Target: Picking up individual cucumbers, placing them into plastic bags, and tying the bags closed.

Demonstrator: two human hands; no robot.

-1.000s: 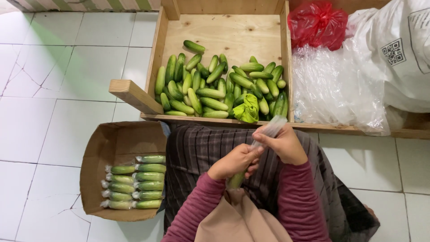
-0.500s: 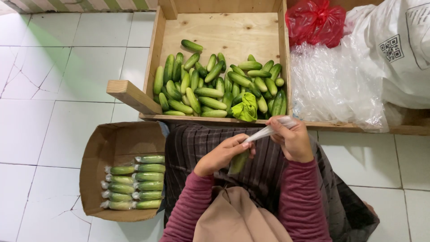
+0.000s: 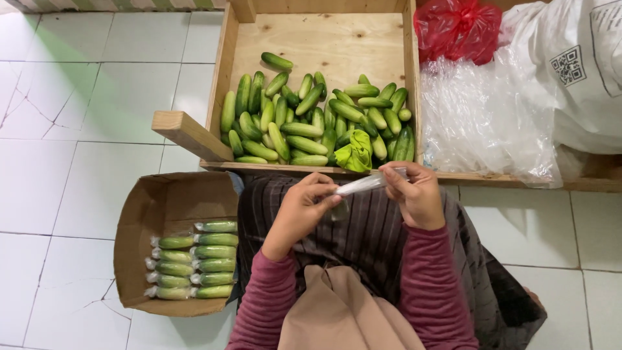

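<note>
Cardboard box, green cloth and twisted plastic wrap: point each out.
cardboard box (image 3: 139, 214): head view, bare inner wall.
green cloth (image 3: 355, 154): head view, middle of the crumpled bundle.
twisted plastic wrap (image 3: 363, 185): head view, middle of the strand between the hands.

A thin clear plastic bag (image 3: 363, 185) is stretched nearly level, tilted up a little to the right, between the left hand (image 3: 301, 210) and the right hand (image 3: 414, 194), above the lap. Fingertips of both hands pinch its ends. It looks twisted into a narrow strip, though the blur makes that uncertain.
</note>
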